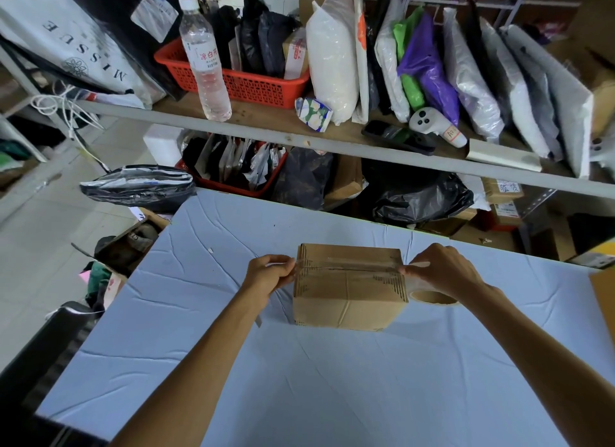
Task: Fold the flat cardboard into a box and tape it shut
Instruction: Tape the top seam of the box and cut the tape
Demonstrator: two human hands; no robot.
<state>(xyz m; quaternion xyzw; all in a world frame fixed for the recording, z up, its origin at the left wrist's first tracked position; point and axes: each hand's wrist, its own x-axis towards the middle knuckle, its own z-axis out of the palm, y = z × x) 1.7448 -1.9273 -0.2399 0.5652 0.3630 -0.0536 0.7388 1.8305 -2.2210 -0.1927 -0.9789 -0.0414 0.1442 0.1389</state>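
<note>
A brown cardboard box [349, 290] stands folded on the light blue table [332, 380], its top flaps closed. A strip of clear tape [349, 267] runs along the top seam from left to right. My left hand [269, 273] pinches the tape's end at the box's left edge. At the right edge my right hand [442, 273] grips the tape where it leaves the box. The roll of clear tape [432, 297] hangs just below that hand, beside the box's right side.
A grey shelf edge [332, 147] crosses behind the table, with a water bottle [204, 57], a red basket [239, 77] and several bagged parcels on it. Black bags and cartons lie below it. An open carton [129, 243] stands at the table's left.
</note>
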